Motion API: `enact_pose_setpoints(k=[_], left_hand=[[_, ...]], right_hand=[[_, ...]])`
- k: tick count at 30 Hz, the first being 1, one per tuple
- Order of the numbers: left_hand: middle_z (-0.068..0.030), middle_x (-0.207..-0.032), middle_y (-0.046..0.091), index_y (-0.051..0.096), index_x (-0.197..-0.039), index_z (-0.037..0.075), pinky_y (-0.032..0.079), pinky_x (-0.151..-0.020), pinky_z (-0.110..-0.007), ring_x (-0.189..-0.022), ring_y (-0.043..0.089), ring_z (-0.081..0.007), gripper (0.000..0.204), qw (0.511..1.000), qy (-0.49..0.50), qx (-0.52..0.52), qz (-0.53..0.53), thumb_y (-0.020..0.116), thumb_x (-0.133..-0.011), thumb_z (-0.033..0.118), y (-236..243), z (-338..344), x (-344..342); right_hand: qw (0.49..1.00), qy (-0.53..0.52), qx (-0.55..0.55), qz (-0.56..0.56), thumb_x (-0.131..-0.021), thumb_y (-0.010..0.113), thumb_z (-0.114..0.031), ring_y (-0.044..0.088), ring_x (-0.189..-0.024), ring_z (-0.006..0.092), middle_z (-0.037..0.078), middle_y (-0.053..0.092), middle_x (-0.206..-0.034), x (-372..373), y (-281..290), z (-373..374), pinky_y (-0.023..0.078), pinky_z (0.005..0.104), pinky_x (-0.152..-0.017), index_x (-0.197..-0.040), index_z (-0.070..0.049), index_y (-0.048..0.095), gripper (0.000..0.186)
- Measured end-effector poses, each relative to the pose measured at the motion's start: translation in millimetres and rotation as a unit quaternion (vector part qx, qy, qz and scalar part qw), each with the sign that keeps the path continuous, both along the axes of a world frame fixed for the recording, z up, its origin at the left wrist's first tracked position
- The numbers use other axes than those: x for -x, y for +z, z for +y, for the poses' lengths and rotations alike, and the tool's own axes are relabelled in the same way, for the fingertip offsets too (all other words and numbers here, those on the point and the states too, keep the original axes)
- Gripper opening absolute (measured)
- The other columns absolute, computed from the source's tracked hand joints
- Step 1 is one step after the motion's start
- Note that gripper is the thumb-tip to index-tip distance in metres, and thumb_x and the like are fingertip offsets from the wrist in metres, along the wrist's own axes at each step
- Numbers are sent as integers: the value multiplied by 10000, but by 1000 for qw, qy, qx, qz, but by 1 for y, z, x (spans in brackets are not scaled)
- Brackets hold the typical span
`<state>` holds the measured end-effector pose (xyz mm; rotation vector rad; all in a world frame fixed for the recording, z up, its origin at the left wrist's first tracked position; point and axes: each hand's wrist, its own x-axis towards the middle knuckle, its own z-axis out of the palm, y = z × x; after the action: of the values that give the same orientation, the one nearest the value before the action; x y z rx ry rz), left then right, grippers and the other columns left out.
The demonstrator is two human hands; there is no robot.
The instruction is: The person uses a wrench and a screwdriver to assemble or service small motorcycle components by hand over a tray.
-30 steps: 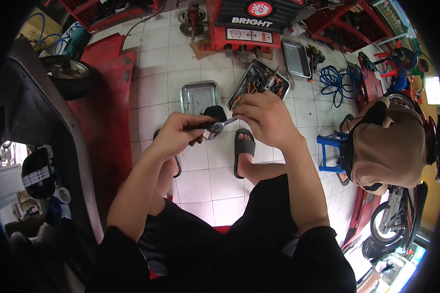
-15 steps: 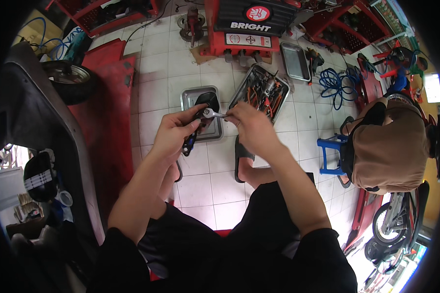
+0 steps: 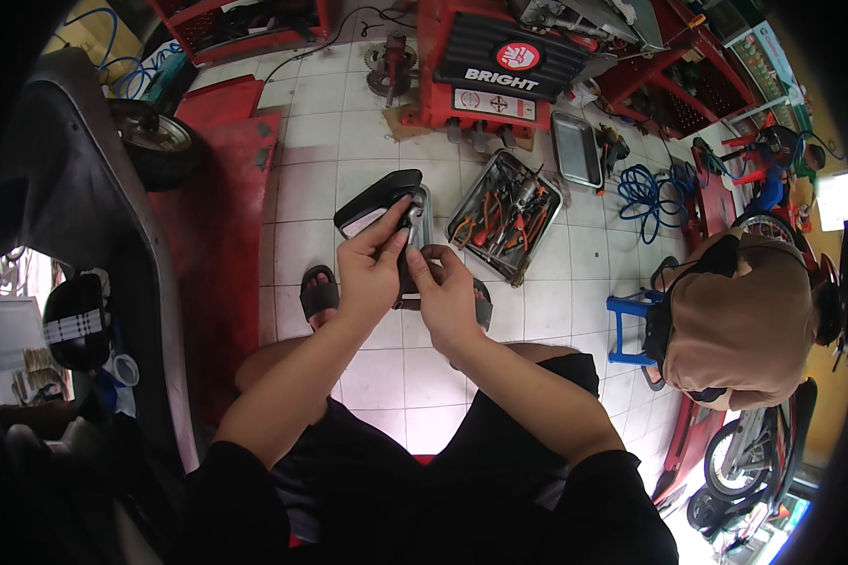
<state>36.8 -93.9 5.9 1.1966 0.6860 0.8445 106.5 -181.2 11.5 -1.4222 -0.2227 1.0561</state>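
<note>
Tiled floor bears three trays; left hand closed on one mirror, right hand closed on one wrench.

White capital letters and a round fist emblem mark the black panel of a red pedal machine. A white label below carries two symbols; its print seems illegible.

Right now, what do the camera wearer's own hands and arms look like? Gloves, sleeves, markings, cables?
Left hand and right hand: no gloves, no watch or band visible. Left sleeve and right sleeve: short, black, loose-looking, no marking I can make out. Both forearms uncovered; no cables on them.
</note>
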Motion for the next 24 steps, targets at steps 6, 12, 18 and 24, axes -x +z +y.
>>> enact_pose_setpoints(k=[6,12,18,24], left_hand=[[-172,-1029,704,621,-1299,52,511,-845,-273,-951,683,-220,497,951,11,-304,61,530,-845,-130,6,5,-1],[-200,-1004,693,640,-1276,61,550,-812,-356,-944,692,-325,611,915,-17,-391,94,553,-712,-158,16,10,3],[-158,-1137,683,644,-1270,80,557,-833,-377,-974,684,-307,652,859,-6,-498,119,554,-666,-149,14,24,7],[-106,-1161,684,654,-1262,117,570,-806,-359,-971,681,-271,706,806,-67,-559,183,581,-609,-140,23,33,23]], right_hand=[[994,-48,-33,87,-984,607,-298,643,-892,204,143,630,-1020,12,22,-7,571,344,-692,-1151,9,495,367],[995,-66,-74,12,-972,622,-213,623,-920,187,138,596,-1071,17,28,-17,596,337,-692,-1157,3,479,318],[996,-32,-67,-41,-977,599,-136,637,-797,177,138,632,-999,8,28,-17,582,306,-599,-1142,27,527,243],[964,16,-209,162,-940,541,-65,660,-830,245,182,651,-949,-18,60,-25,558,350,-738,-1239,69,541,328]])
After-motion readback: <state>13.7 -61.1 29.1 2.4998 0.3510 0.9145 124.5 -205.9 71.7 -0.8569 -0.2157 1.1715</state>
